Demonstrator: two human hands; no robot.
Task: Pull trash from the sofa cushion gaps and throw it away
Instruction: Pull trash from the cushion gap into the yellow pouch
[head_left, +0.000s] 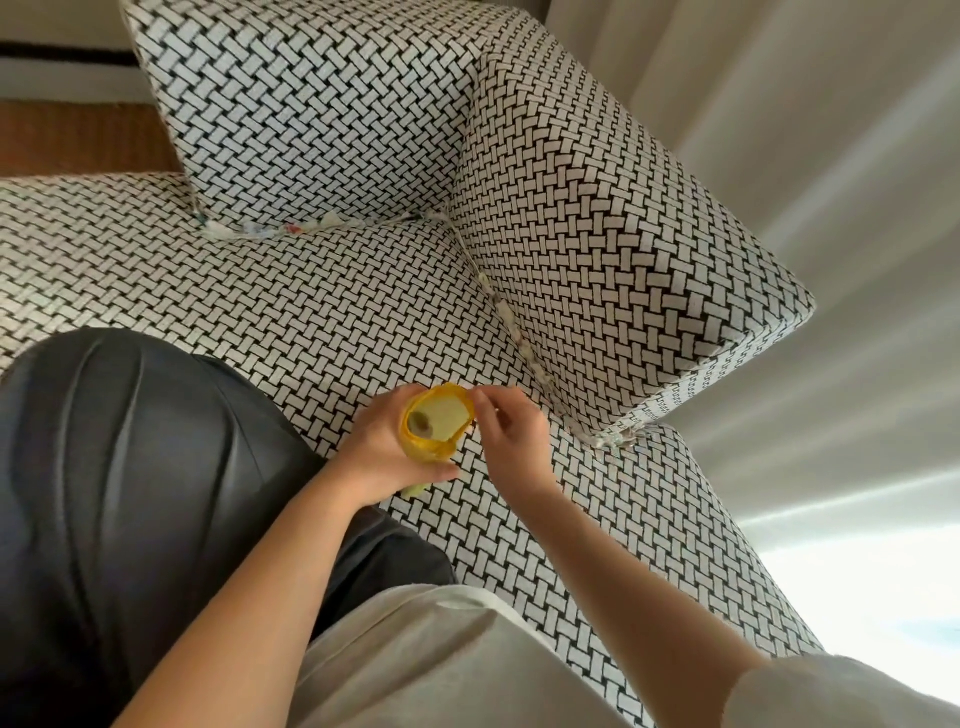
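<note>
Trash scraps (260, 231), pale and paper-like, jammed into the creases of the woven-pattern sofa. First run: along the rear edge of the seat cushion (337, 312), under the back cushion (311, 114), long axis left to right. Second run (511, 322): down the seat's right edge against the armrest (597, 234), long axis from the rear corner toward the front edge. Last crumple (618, 441): poking out at the armrest's front corner. All lying flat along the seams, presumably squeezed there by the cushions.

Near the seat's front edge, left hand (379, 447) wrapped round a yellow bag (439, 415), fingers clamped on its side. Mouth turned upward and held wide, probably to take scraps; long axis roughly upright, lower tip toward the seat. Something dark already inside.

Right hand (514, 436) at the bag's rim, fingers curled and close together; impossible to tell whether pinching the rim, a scrap, or nothing.
</note>
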